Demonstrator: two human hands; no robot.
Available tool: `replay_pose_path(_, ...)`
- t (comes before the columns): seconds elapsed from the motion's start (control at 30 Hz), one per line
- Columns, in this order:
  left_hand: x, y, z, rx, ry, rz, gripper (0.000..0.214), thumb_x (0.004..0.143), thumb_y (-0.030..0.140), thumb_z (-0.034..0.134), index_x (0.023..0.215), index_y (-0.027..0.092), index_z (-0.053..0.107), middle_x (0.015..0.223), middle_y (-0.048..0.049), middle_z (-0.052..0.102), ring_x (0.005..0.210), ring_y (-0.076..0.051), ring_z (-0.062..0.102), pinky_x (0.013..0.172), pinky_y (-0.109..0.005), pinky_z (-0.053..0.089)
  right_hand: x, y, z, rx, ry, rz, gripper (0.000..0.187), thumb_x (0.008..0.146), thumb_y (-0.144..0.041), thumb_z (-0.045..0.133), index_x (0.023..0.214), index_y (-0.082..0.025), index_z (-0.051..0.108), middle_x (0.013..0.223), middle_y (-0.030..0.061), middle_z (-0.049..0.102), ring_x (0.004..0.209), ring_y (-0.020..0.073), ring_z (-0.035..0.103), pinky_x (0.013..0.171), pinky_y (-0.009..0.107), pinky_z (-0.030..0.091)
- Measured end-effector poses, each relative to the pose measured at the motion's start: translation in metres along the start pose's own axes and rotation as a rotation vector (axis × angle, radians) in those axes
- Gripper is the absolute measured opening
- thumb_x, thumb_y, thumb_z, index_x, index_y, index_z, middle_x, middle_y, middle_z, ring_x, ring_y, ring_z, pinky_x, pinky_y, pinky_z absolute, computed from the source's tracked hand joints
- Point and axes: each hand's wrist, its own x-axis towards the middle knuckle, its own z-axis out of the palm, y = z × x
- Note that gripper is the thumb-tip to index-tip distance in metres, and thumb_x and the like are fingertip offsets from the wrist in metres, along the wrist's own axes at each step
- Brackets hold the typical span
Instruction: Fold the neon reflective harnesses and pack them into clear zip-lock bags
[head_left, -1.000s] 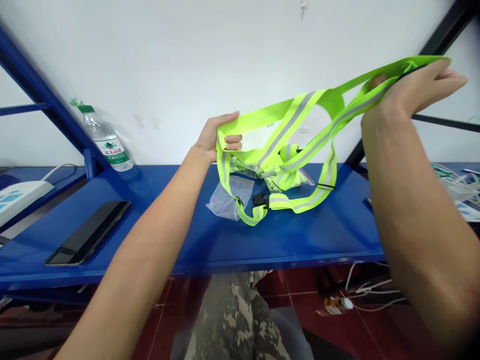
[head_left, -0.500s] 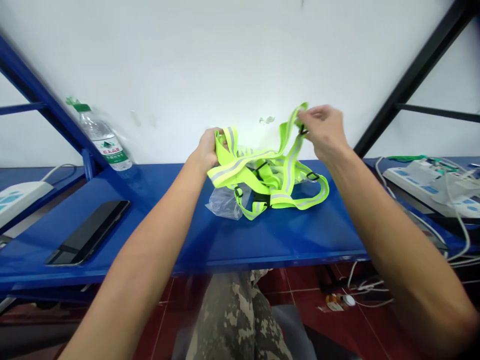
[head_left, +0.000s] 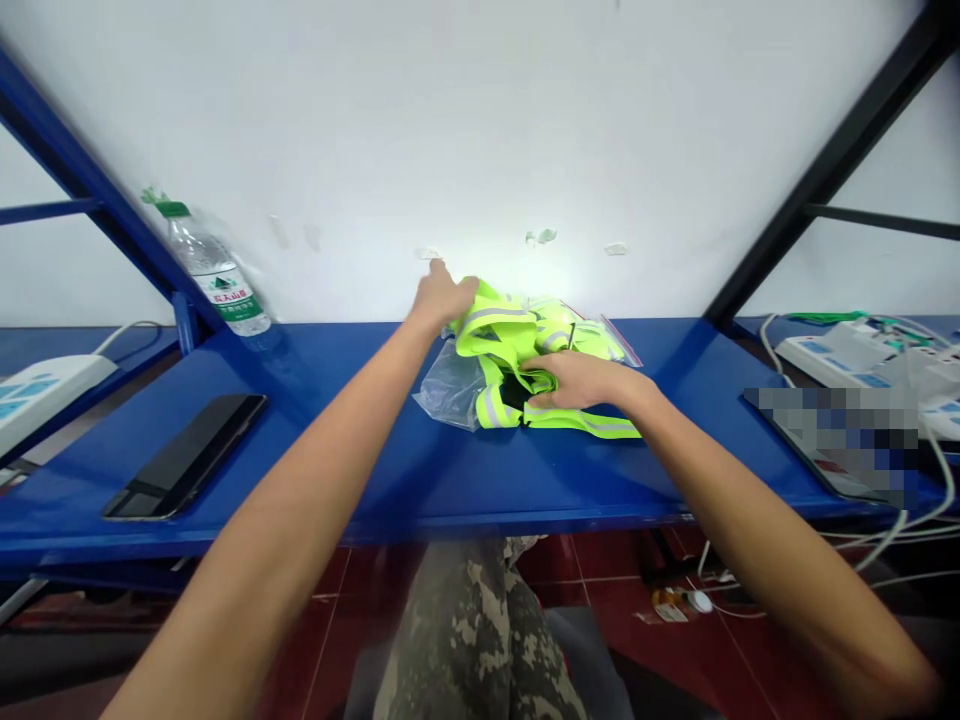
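A fluorescent yellow-green reflective vest (head_left: 495, 325) of straps with silver stripes and black buckles lies bunched on the blue table. My left hand (head_left: 442, 298) is at its upper left end. Its index finger points up and the thumb stands apart, touching or close to a strap. My right hand (head_left: 581, 380) reaches over the lower middle of the bundle, its fingers closed round a strap. Under the vest's left side lies a clear plastic bag (head_left: 450, 388). Another clear bag edge (head_left: 622, 342) with a red and blue line shows at the right.
On the left lie a black phone (head_left: 187, 455), a water bottle (head_left: 225, 280) against the wall and a white power strip (head_left: 52, 385). To the right are a blurred-out device (head_left: 832, 445), cables and another power strip (head_left: 832, 350). The blue tabletop (head_left: 480, 495) ends at a front edge.
The strap that my right hand held up is lowered onto the bundle, and that hand has moved down and left. My left hand has shifted slightly right, its fingers now spread.
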Motion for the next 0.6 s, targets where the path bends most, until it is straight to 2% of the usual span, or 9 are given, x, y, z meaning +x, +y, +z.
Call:
replay_pose_path(0.07, -0.023, 0.004, 0.007, 0.306, 0.151, 0.152, 0.040, 0.074, 0.035, 0.071, 0.108, 0.021, 0.055, 0.116, -0.0154, 0.060, 0.108, -0.033, 0.060, 0.085, -0.042, 0.047, 0.004, 0.001, 0.001, -0.051, 0.001, -0.003, 0.055, 0.082, -0.031, 0.066, 0.135, -0.017, 0.064, 0.129, 0.0163, 0.069, 0.114, 0.0360, 0.065, 0.089, 0.042, 0.050)
replay_pose_path(0.1, -0.035, 0.006, 0.010, 0.405, 0.123, 0.234, 0.030, 0.077, 0.036, 0.067, 0.101, 0.020, 0.058, 0.110, -0.0146, 0.063, 0.104, -0.031, 0.061, 0.085, -0.042, 0.047, 0.005, 0.001, 0.001, -0.075, 0.005, -0.012, 0.046, 0.082, -0.025, 0.063, 0.126, -0.017, 0.069, 0.121, 0.0159, 0.072, 0.107, 0.0340, 0.068, 0.084, 0.040, 0.050)
replay_pose_path(0.17, -0.053, 0.012, 0.016, 0.473, -0.127, 0.330, 0.020, 0.081, 0.039, 0.063, 0.085, 0.020, 0.059, 0.090, -0.0098, 0.067, 0.088, -0.026, 0.063, 0.078, -0.038, 0.047, 0.007, -0.001, -0.002, -0.105, 0.027, -0.019, 0.027, 0.080, -0.018, 0.057, 0.101, -0.017, 0.075, 0.099, 0.0146, 0.075, 0.087, 0.0285, 0.069, 0.071, 0.035, 0.046)
replay_pose_path(0.23, -0.066, 0.017, 0.019, 0.453, -0.420, 0.329, 0.026, 0.082, 0.045, 0.063, 0.077, 0.020, 0.058, 0.079, -0.0061, 0.066, 0.076, -0.021, 0.062, 0.069, -0.034, 0.045, 0.007, -0.001, -0.006, -0.108, 0.079, -0.009, 0.019, 0.081, -0.016, 0.052, 0.075, -0.017, 0.070, 0.077, 0.0122, 0.071, 0.067, 0.0228, 0.061, 0.061, 0.034, 0.037)
replay_pose_path(0.27, -0.070, 0.019, 0.020, 0.443, -0.512, 0.314, 0.029, 0.081, 0.048, 0.064, 0.076, 0.020, 0.057, 0.078, -0.0053, 0.066, 0.073, -0.020, 0.061, 0.066, -0.033, 0.044, 0.008, 0.001, -0.007, -0.095, 0.117, -0.002, 0.020, 0.081, -0.016, 0.051, 0.068, -0.018, 0.065, 0.070, 0.0105, 0.067, 0.061, 0.0206, 0.057, 0.058, 0.033, 0.033)
replay_pose_path(0.33, -0.076, 0.021, 0.020, 0.492, -0.576, 0.309, 0.034, 0.080, 0.053, 0.066, 0.081, 0.020, 0.056, 0.081, -0.0060, 0.067, 0.073, -0.021, 0.062, 0.063, -0.032, 0.042, 0.009, 0.007, -0.009, -0.050, 0.211, 0.002, 0.021, 0.081, -0.014, 0.048, 0.063, -0.019, 0.059, 0.064, 0.0074, 0.062, 0.058, 0.0182, 0.051, 0.057, 0.033, 0.029)
replay_pose_path(0.43, -0.084, 0.020, 0.024, 0.703, -0.564, 0.331, 0.042, 0.076, 0.052, 0.072, 0.099, 0.019, 0.058, 0.102, -0.0126, 0.069, 0.091, -0.029, 0.065, 0.070, -0.036, 0.046, 0.011, 0.018, -0.009, 0.050, 0.374, 0.014, 0.023, 0.083, -0.013, 0.045, 0.065, -0.020, 0.059, 0.065, 0.0051, 0.061, 0.061, 0.0176, 0.051, 0.060, 0.032, 0.032)
replay_pose_path(0.5, -0.092, 0.018, 0.031, 0.841, -0.487, 0.261, 0.053, 0.076, 0.044, 0.074, 0.117, 0.016, 0.055, 0.120, -0.0189, 0.065, 0.107, -0.036, 0.064, 0.079, -0.040, 0.049, 0.012, 0.023, -0.007, 0.173, 0.468, 0.050, 0.023, 0.087, -0.018, 0.046, 0.073, -0.020, 0.064, 0.069, 0.0043, 0.063, 0.062, 0.0178, 0.054, 0.062, 0.032, 0.038)
replay_pose_path(0.6, -0.106, 0.014, 0.044, 0.955, -0.118, 0.212, 0.068, 0.078, 0.021, 0.069, 0.140, 0.017, 0.042, 0.141, -0.0250, 0.052, 0.131, -0.042, 0.051, 0.096, -0.051, 0.047, 0.014, 0.027, -0.004, 0.469, 0.599, 0.111, 0.023, 0.091, -0.032, 0.050, 0.093, -0.020, 0.070, 0.079, 0.0045, 0.068, 0.059, 0.0177, 0.057, 0.059, 0.033, 0.048)
